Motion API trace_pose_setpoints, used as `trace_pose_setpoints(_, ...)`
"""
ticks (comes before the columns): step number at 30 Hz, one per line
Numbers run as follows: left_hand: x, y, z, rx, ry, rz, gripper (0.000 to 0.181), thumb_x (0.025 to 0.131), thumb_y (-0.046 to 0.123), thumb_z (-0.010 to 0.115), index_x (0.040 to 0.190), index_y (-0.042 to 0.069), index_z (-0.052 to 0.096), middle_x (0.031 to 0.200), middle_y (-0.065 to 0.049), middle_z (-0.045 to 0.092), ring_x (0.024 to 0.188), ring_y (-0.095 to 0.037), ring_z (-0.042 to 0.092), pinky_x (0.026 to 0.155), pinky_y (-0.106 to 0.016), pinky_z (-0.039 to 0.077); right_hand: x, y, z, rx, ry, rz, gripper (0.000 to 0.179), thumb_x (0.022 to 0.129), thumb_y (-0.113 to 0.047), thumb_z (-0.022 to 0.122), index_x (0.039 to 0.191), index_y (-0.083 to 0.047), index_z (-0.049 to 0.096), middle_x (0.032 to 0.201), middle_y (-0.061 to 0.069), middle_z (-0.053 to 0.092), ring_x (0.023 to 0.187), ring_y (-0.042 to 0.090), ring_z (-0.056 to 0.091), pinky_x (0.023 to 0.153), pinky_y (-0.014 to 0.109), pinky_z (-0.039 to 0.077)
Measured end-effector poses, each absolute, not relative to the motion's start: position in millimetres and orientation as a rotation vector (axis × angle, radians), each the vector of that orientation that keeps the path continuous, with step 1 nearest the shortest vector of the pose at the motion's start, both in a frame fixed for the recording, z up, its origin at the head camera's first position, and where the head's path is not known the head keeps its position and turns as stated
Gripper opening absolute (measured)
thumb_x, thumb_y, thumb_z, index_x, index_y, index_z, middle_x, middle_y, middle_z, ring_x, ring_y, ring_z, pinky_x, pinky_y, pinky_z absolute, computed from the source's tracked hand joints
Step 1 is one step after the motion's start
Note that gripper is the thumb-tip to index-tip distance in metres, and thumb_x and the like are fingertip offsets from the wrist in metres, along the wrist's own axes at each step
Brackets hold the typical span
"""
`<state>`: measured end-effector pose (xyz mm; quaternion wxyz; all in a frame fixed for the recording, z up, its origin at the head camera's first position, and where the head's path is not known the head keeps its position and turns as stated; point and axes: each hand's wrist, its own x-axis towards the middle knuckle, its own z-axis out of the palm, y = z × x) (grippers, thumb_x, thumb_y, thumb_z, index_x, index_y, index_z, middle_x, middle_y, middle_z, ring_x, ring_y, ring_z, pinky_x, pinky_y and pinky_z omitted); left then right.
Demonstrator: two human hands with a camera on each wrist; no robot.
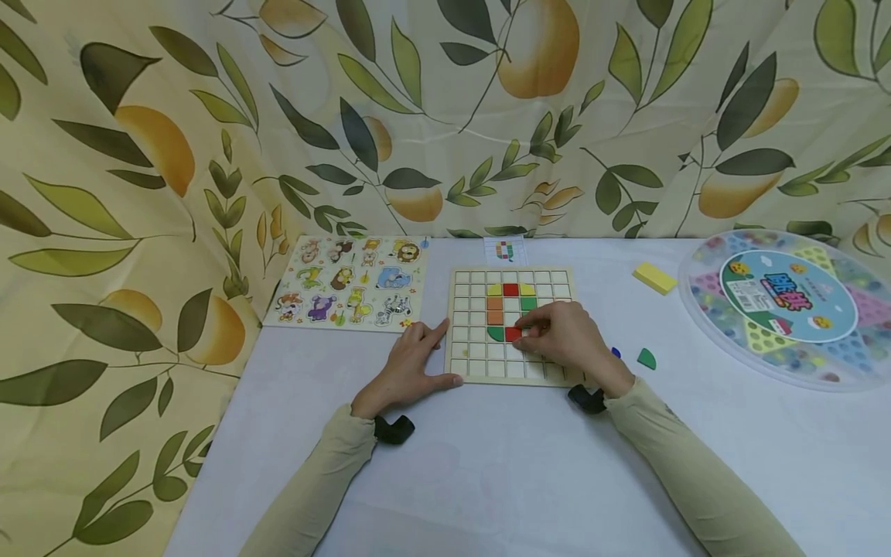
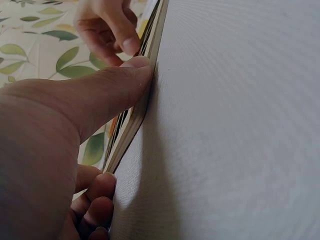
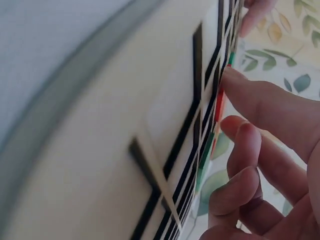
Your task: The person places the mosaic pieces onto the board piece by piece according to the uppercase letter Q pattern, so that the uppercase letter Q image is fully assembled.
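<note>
A wooden grid board [image 1: 468, 365] lies on the table, with coloured flat pieces set in its squares. Among them are a red square [image 1: 511, 290], orange squares [image 1: 495, 311], a green square [image 1: 528, 302] and a green quarter-round piece [image 1: 496, 333]. My right hand [image 1: 567, 336] pinches another red square [image 1: 512, 334] between thumb and fingertips, low in the pattern; the right wrist view shows the thumb on this red piece [image 3: 219, 106]. At the board's front left corner my left hand [image 1: 411, 367] rests, thumb and forefinger spread against its edges; its thumb [image 2: 115, 85] touches the rim.
A small pattern card [image 1: 506, 251] lies behind the board. To the left is an animal puzzle board [image 1: 348, 282]. On the right are a yellow block [image 1: 654, 278], a green quarter-round [image 1: 646, 358], a blue piece [image 1: 616, 353] and a round clear case [image 1: 786, 298].
</note>
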<state>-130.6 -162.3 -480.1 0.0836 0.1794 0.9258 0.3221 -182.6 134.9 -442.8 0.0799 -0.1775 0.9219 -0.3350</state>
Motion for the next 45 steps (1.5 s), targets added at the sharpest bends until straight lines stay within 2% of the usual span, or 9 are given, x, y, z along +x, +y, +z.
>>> trace_pose_setpoints(8,-129.6,-162.0,-479.8,0.54,2.758,0.951,0.102,0.088,0.044,0.086,0.167,0.009,0.032,0.111,-0.005,0.047,0.094,-0.015,0.035,0.082,-0.031,0.028,-180.5,166.2,-435.8,-0.533,2.816,-1.065,0.022,0.085,-0.02,0.09,0.102,-0.007,0.084,0.079,0.0,0.068,0.073,0.017,0.058,0.067,0.028,0.044)
trace_pose_setpoints(15,-128.2,-162.4,-479.4,0.53,2.763,0.944,0.102,0.088,0.044,0.087,0.167,0.009,0.033,0.11,-0.005,0.046,0.095,-0.016,0.036,0.083,-0.031,0.029,-172.7,208.6,-429.6,-0.45,2.834,-0.987,0.029,0.088,-0.026,0.088,0.109,-0.006,0.082,0.087,0.002,0.073,0.074,0.016,0.06,0.064,0.027,0.045)
trace_pose_setpoints(32,-128.1,-163.0,-481.2,0.522,2.767,0.95,0.102,0.087,0.044,0.087,0.167,0.009,0.033,0.111,-0.005,0.047,0.096,-0.016,0.036,0.083,-0.032,0.029,-151.0,278.9,-432.6,-0.324,2.906,-0.826,0.037,0.09,-0.023,0.086,0.12,-0.003,0.078,0.096,0.008,0.077,0.081,0.015,0.062,0.064,0.025,0.043)
trace_pose_setpoints(38,-129.0,-162.3,-480.4,0.518,2.768,0.943,0.102,0.087,0.044,0.087,0.167,0.009,0.033,0.112,-0.005,0.047,0.095,-0.016,0.036,0.083,-0.032,0.029,-147.6,292.5,-434.0,-0.341,2.915,-0.773,0.031,0.09,-0.017,0.085,0.116,-0.002,0.078,0.092,0.007,0.076,0.081,0.016,0.063,0.065,0.025,0.043)
trace_pose_setpoints(45,-129.4,-162.1,-480.6,0.517,2.76,0.956,0.102,0.087,0.043,0.087,0.167,0.01,0.033,0.11,-0.004,0.046,0.095,-0.016,0.036,0.083,-0.032,0.029,-143.9,292.9,-437.8,-0.355,2.894,-0.787,0.02,0.092,-0.014,0.082,0.109,-0.004,0.079,0.087,-0.001,0.075,0.074,0.006,0.057,0.064,0.023,0.044)
